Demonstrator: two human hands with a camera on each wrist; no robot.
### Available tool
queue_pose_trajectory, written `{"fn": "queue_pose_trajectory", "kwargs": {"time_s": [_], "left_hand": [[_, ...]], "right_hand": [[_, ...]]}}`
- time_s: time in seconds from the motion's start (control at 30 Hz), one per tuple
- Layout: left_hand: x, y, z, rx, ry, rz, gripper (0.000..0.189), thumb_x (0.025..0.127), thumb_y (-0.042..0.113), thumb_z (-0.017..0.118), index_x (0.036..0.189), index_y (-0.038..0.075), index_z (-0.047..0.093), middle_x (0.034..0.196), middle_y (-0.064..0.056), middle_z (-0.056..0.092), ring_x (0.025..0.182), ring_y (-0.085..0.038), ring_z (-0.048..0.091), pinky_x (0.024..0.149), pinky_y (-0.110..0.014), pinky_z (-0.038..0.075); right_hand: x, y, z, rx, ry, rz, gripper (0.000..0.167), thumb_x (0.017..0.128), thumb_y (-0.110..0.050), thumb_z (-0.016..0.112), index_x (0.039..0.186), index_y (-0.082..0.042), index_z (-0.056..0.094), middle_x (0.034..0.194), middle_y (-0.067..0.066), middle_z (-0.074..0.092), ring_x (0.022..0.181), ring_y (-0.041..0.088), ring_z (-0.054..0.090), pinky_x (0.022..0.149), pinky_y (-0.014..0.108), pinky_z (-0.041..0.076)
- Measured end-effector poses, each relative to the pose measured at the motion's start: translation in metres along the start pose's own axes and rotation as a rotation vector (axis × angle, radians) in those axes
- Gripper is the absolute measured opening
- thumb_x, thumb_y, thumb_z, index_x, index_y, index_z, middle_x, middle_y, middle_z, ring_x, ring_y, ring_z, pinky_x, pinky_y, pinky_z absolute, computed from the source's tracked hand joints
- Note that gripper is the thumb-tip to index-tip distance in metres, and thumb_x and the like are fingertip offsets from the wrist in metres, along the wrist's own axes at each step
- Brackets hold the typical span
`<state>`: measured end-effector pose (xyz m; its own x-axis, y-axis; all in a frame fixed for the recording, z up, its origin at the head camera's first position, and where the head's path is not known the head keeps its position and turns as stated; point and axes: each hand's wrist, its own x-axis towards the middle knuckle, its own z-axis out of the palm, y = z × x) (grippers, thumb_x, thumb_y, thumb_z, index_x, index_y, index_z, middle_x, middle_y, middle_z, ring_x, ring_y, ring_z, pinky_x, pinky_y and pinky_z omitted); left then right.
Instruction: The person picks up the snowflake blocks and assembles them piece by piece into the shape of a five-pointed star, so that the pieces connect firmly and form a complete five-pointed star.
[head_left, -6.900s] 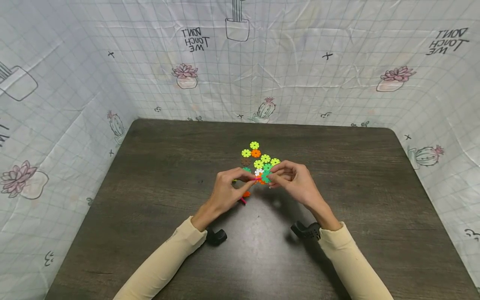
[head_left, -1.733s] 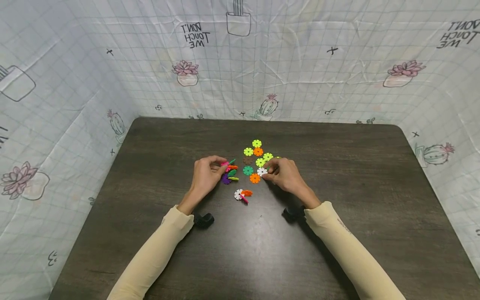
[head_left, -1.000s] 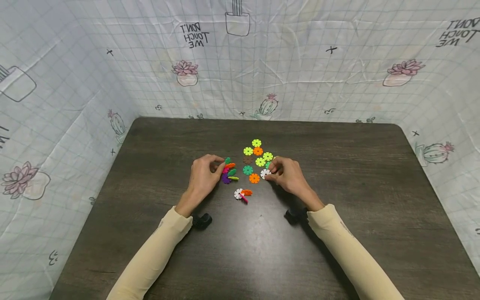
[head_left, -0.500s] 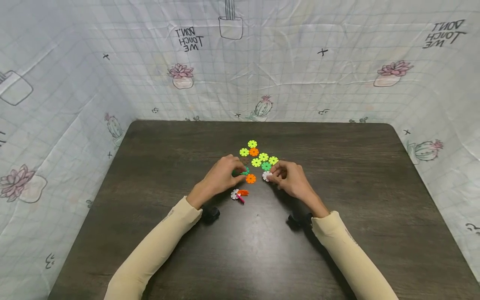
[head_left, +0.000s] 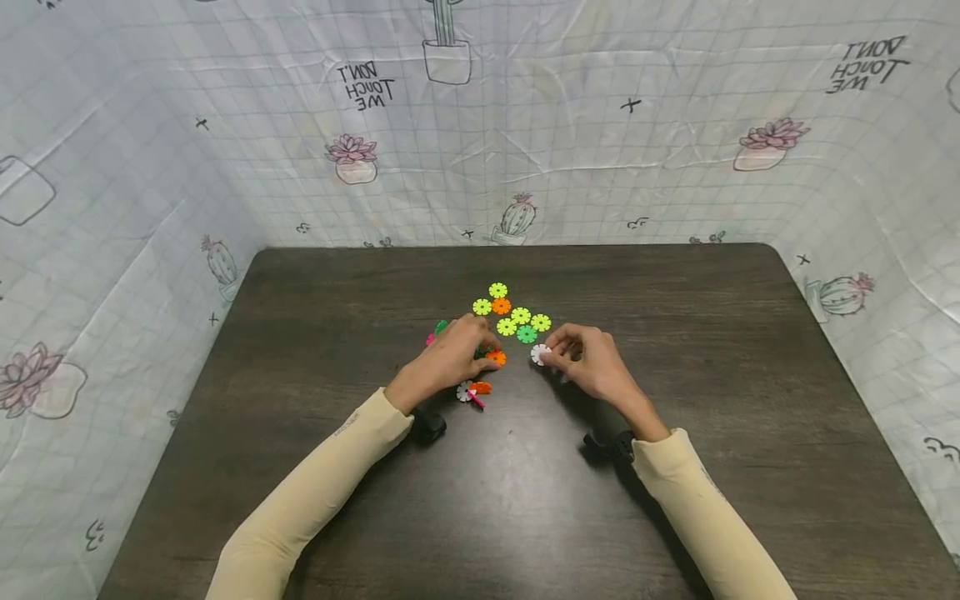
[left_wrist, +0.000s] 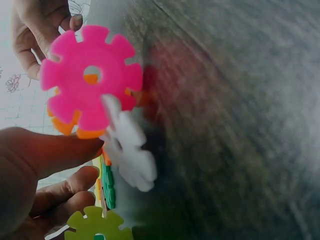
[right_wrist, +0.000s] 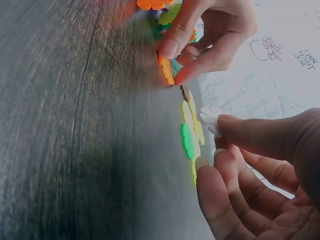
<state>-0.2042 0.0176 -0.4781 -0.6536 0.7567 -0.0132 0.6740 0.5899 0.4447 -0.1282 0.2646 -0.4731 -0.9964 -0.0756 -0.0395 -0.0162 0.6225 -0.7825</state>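
Note:
My right hand (head_left: 591, 360) pinches a white notched building disc (right_wrist: 210, 116) between thumb and fingers, lifted above the table. To its left, my left hand (head_left: 455, 348) reaches across the table, its thumb and index finger on opposite edges of a flat orange notched disc (head_left: 497, 358). A small joined piece stands nearer to me, below the left hand: a white disc (left_wrist: 127, 145), a pink disc (left_wrist: 117, 47) and an orange disc (head_left: 482, 387). Behind the left hand, a larger joined piece shows only a green disc (head_left: 441, 326) and a pink edge.
Several loose notched discs lie beyond the hands: yellow ones (head_left: 521, 316), an orange one (head_left: 501, 306) and a green one (head_left: 527, 334). The dark wooden table (head_left: 337, 292) ends at a patterned cloth backdrop (head_left: 570, 167).
The left hand has left the larger joined piece and moved right to the flat orange disc. The right hand has picked up the white disc and drawn it rightward, away from the others.

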Motion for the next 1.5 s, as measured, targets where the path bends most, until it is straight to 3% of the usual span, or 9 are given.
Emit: {"fn": "queue_pose_trajectory", "kwargs": {"time_s": [0.33,0.67,0.83,1.2,1.5], "left_hand": [[-0.003,0.001,0.001,-0.066,0.041,-0.043,0.022,0.089,0.025,0.085,0.102,0.010,0.075,0.105,-0.005,0.072,0.108,-0.025,0.062,0.097,-0.041,0.055],[-0.007,-0.004,0.006,-0.233,0.120,-0.022,0.009,0.093,0.006,0.078,0.099,0.009,0.072,0.093,-0.003,0.075,0.083,-0.013,0.068,0.077,-0.025,0.059],[-0.011,-0.006,0.006,-0.302,0.153,-0.037,0.005,0.095,0.010,0.078,0.098,0.008,0.076,0.090,-0.003,0.076,0.077,-0.010,0.067,0.073,-0.021,0.058],[-0.020,-0.003,-0.002,-0.392,0.295,-0.017,0.008,0.093,0.007,0.079,0.097,0.011,0.074,0.094,-0.003,0.077,0.087,-0.017,0.075,0.087,-0.039,0.064],[-0.027,0.003,-0.004,-0.446,0.383,0.053,0.013,0.091,0.002,0.079,0.101,0.007,0.073,0.099,-0.008,0.077,0.089,-0.020,0.075,0.085,-0.045,0.065]], "right_hand": [[-0.002,-0.002,0.001,0.001,0.007,-0.006,0.014,0.095,-0.020,0.079,0.100,-0.008,0.074,0.091,0.010,0.076,0.074,0.025,0.073,0.061,0.027,0.055],[-0.001,-0.005,0.001,0.012,0.011,-0.022,0.015,0.097,-0.023,0.077,0.102,-0.010,0.074,0.094,0.011,0.078,0.079,0.028,0.075,0.065,0.031,0.057],[0.000,-0.009,0.000,0.017,0.010,-0.025,0.014,0.097,-0.023,0.077,0.103,-0.011,0.074,0.095,0.011,0.078,0.081,0.030,0.076,0.065,0.030,0.058],[0.000,-0.017,0.003,0.131,0.006,0.008,0.017,0.096,-0.020,0.078,0.103,-0.005,0.074,0.092,0.017,0.080,0.075,0.025,0.078,0.069,0.041,0.066],[0.000,-0.029,0.007,0.215,-0.019,0.011,0.020,0.097,-0.023,0.077,0.106,-0.005,0.074,0.097,0.020,0.080,0.081,0.030,0.080,0.077,0.049,0.065]]}}
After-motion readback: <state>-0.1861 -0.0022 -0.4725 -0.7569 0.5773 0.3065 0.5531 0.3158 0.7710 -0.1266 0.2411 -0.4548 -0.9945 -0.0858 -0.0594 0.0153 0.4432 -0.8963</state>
